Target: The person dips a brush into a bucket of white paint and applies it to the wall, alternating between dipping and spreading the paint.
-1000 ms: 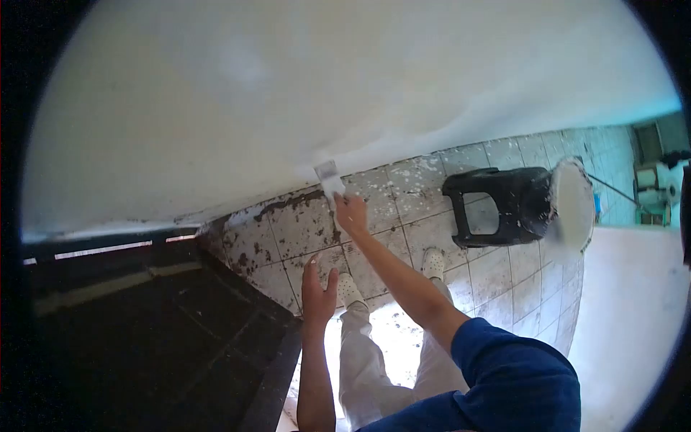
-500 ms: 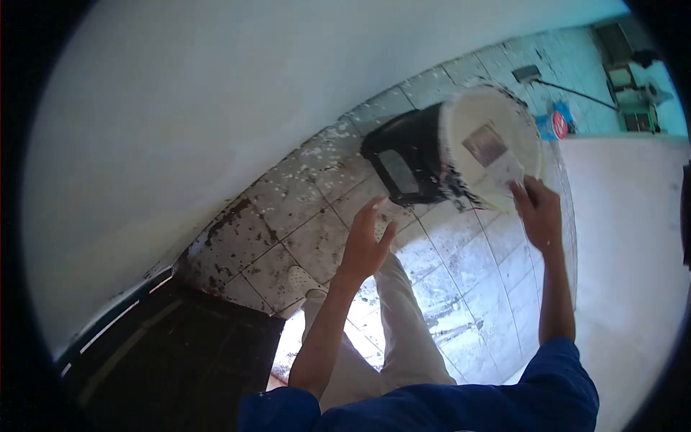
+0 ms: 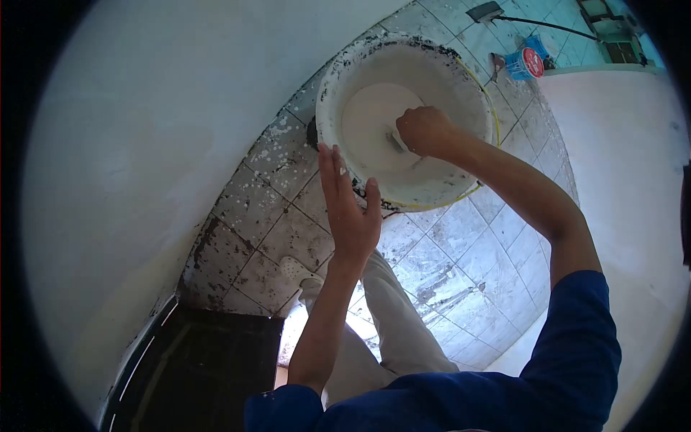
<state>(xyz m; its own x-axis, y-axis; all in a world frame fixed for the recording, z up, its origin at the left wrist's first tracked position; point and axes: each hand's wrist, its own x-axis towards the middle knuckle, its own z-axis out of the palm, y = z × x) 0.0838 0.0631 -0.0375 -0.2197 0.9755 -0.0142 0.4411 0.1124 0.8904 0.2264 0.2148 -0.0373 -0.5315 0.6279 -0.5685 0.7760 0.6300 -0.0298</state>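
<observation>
A large round tub (image 3: 332, 93) with a paint-spattered rim stands upright, with a whitish liquid (image 3: 371, 115) inside it. My right hand (image 3: 425, 131) is closed round the handle of a scraper (image 3: 396, 141) and reaches into the tub. The scraper's blade is partly hidden, down at the liquid. My left hand (image 3: 350, 209) is at the tub's near left rim, fingers stretched out and thumb apart, holding nothing.
Spattered floor tiles (image 3: 295, 237) run between a white wall (image 3: 144, 144) on the left and a pale surface (image 3: 626, 180) on the right. Small blue and white tubs (image 3: 520, 65) and a long-handled squeegee (image 3: 484, 11) are beyond the big tub. A dark panel (image 3: 201, 367) lies at lower left.
The tub, tilted and showing its dark side before, now shows its open top. My right hand has moved left and down into it with the scraper. My left hand has moved up to the rim.
</observation>
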